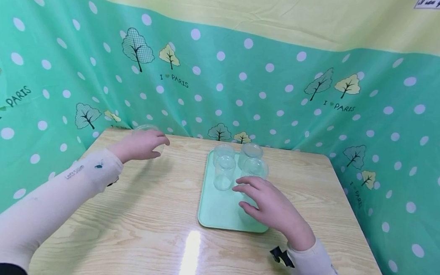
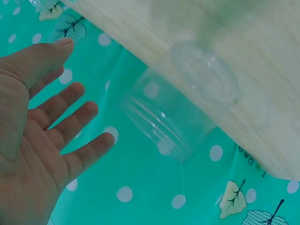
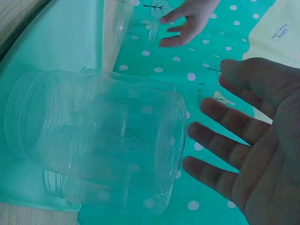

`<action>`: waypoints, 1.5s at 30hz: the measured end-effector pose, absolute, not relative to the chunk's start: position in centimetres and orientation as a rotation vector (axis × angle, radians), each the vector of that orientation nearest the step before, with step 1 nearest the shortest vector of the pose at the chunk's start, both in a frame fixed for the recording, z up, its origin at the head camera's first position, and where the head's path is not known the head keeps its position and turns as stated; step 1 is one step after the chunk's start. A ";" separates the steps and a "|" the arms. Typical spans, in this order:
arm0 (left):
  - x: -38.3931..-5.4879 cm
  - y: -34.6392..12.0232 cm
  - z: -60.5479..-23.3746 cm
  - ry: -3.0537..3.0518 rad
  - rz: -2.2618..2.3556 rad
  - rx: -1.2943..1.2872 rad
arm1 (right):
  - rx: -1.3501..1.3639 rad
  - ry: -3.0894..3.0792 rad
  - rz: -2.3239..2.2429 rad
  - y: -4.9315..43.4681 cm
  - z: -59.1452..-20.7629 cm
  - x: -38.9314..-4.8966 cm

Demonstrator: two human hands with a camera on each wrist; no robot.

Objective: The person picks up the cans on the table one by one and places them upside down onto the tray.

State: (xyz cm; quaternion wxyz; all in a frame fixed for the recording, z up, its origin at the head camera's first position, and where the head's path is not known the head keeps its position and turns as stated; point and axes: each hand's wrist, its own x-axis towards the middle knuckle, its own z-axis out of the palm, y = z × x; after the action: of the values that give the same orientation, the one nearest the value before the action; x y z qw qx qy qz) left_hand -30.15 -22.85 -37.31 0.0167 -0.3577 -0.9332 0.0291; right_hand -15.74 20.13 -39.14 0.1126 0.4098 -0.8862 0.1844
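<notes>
My left hand hovers at the table's far left with fingers spread and slightly bent. Beneath it stands a clear plastic jar, threaded mouth up; a gap separates fingers and jar in the left wrist view. Several similar clear jars stand mouth down on a light green tray, among them a front left jar. Over the tray's right side is my right hand, fingers loosely extended. Its fingertips are close to the base of the nearest jar, and it holds nothing. The hand partly hides that jar in the head view.
The tray lies on a light wood table. A green dotted curtain closes off the back and both sides. A black clip or strap sticks out at my right cuff.
</notes>
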 end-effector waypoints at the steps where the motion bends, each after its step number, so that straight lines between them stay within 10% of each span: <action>1: -30.4 -23.0 -37.2 -2.919 0.076 -1.096 | 1.201 -2.603 0.542 20.1 -39.2 -15.7; 45: -37.5 -25.1 -36.1 -3.426 -0.224 -0.620 | 1.238 -2.602 0.482 20.1 -39.3 -15.7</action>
State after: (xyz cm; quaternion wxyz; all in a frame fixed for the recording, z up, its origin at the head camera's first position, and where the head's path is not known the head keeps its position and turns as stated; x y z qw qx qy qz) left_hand -37.54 -25.08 -36.05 -0.1728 -0.1751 -0.9672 -0.0632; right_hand -15.74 20.14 -39.35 0.1096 0.4211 -0.8853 0.1639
